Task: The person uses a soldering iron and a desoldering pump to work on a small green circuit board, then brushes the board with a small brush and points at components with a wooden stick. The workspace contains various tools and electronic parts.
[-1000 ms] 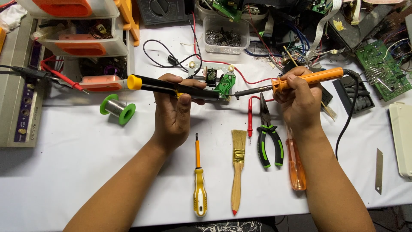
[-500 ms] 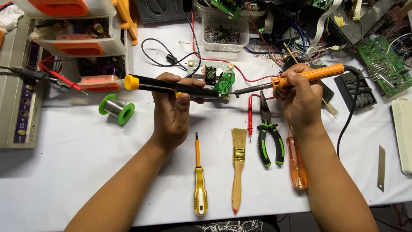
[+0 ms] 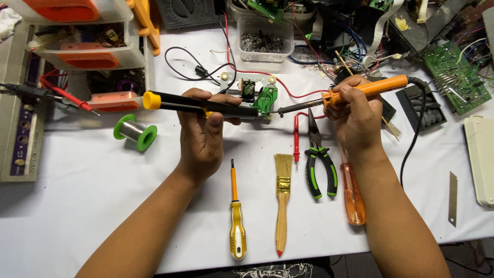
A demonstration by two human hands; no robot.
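Head view, looking down: small green circuit board (image 3: 266,99) at the centre of the white tabletop (image 3: 92,195), just above the bench line of tools, pinned between two tool tips. Black desoldering pump with yellow plunger cap (image 3: 198,104) lying level across the left hand (image 3: 206,135), fingers clenched around its barrel, thumb on top, nozzle right against the board's left edge, apparently so suction sits beside the joint. Orange-handled soldering iron (image 3: 360,91) gripped pen-fashion in the right hand (image 3: 355,116), fingers wrapped on the handle, metal tip slanting in to meet the board from the right; cord trailing off behind, clear of the work. Both forearms low toward the table, probably for steadiness. Just below, laid parallel within reach: yellow screwdriver (image 3: 235,216), wooden brush (image 3: 281,198), green-handled pliers (image 3: 318,159), amber-handled screwdriver (image 3: 352,198). Green solder spool (image 3: 135,133) near the pump's cap end. Larger green board (image 3: 455,77) far right, among cables.
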